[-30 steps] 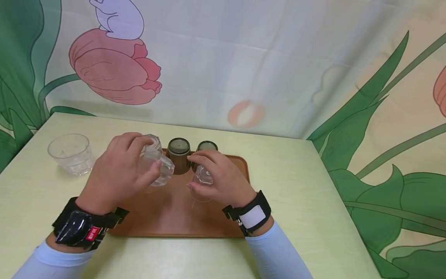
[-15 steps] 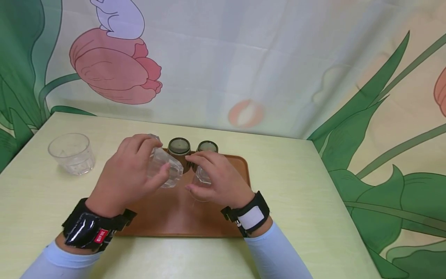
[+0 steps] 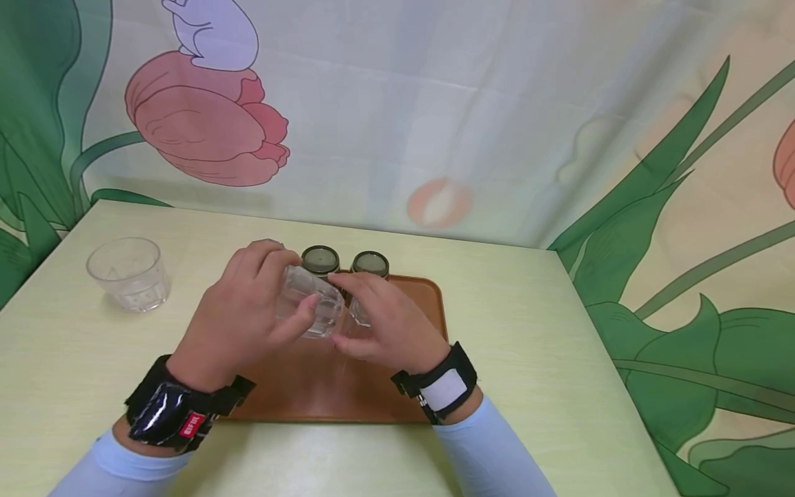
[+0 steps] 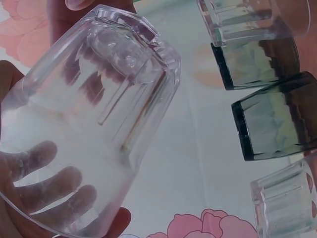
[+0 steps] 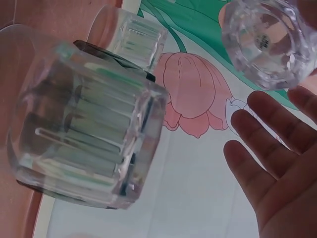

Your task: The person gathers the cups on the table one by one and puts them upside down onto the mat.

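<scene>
My left hand [image 3: 242,314] grips a clear faceted drinking glass [image 3: 327,314], tilted above the brown tray with its base toward my right hand [image 3: 397,321]. In the left wrist view, its curled fingers [image 4: 62,181] show through the wall. The right hand's fingers [image 5: 262,144] are spread and loosely extended close to that glass's base. Upside down on the tray beside the right hand stands another clear glass [image 5: 94,129], partly covered by the hand in the head view. Behind them, two smoky grey glasses [image 3: 320,260] stand upside down side by side.
The brown tray [image 3: 323,393] lies on a pale wooden table [image 3: 528,386]. One more clear glass [image 4: 285,198] stands upside down at the tray's back left, hidden behind my left hand in the head view. An upright clear glass [image 3: 130,273] stands at the far left. A printed curtain [image 3: 348,138] hangs behind.
My left hand has moved right with the tilted glass, bringing its base close to the right hand's fingertips. The right hand has barely shifted.
</scene>
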{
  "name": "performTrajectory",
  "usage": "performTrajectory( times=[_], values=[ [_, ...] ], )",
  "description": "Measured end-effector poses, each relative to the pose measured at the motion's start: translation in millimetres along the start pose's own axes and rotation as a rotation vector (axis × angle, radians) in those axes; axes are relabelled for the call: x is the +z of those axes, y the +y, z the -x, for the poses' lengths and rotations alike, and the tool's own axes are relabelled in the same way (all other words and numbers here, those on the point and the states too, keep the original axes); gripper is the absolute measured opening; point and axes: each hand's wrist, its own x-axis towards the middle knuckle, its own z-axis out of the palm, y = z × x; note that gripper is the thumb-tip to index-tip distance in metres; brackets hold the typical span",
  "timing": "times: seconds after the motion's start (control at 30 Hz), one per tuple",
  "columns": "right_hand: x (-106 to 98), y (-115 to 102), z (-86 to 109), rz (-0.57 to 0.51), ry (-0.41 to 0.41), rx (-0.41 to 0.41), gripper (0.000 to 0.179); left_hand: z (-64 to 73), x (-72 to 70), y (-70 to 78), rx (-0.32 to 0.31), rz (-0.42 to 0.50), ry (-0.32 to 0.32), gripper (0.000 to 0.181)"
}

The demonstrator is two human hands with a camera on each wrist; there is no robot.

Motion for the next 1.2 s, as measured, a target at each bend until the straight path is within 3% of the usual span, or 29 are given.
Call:
performTrajectory(
  times=[0.3,0.53,0.83,1.2],
  values=[
    [5.0,-4.6,-0.8,-0.033,-0.036,-0.006,0.091,-1.4,2.3,7.4,-0.018,0.104,0.010,0.051],
    [5.8,-7.4,-2.7,-0.037,-0.051,-0.002,0.097,-0.7,2.9,10.1,-0.039,0.115,-0.012,0.051],
    [5.7,-5.6,-2.3,0.020,0.075,-0.128,0.098,0.0,1.0,9.5,-0.015,0.142,0.000,0.050],
    [6.0,-3.5,-1.9,0.059,0.119,-0.141,0.093,1.7,-6.5,4.9,-0.020,0.160,-0.035,0.051]
  ],
)
